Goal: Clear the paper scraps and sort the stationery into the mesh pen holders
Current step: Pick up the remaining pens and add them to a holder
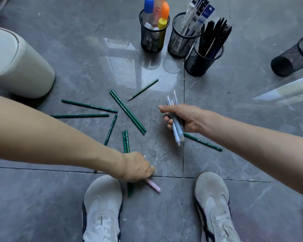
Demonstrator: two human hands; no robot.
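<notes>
The right hand (184,117) is clamped round a bundle of pale blue translucent plastic pens (177,135). Its thumb stretches forward, and the pen ends stick out above and below the fist. A single dark green wooden pencil (205,143) lies on the glossy grey tiled floor (77,49), partly under that wrist.

The left hand (138,167) reaches down near where the tile seams cross. Its bent fingers pinch one end of a pale pink stick-shaped pen (154,186) that lies on the floor. A pair of green pencils (126,142) runs beneath this hand. Loose dark green pencils (128,111) lie scattered between the two arms.

Toward the floor's far edge, three black wire-mesh holders stand close together: the highlighter holder (153,41), the holder of packaged refills (179,42) and the holder of black pens (199,62). A fourth mesh holder (290,58) lies on its side, well apart toward the right edge. A rounded white plastic bin (19,67) sits at the left edge. A pair of white lace-up trainers (103,206) stands at the near edge.
</notes>
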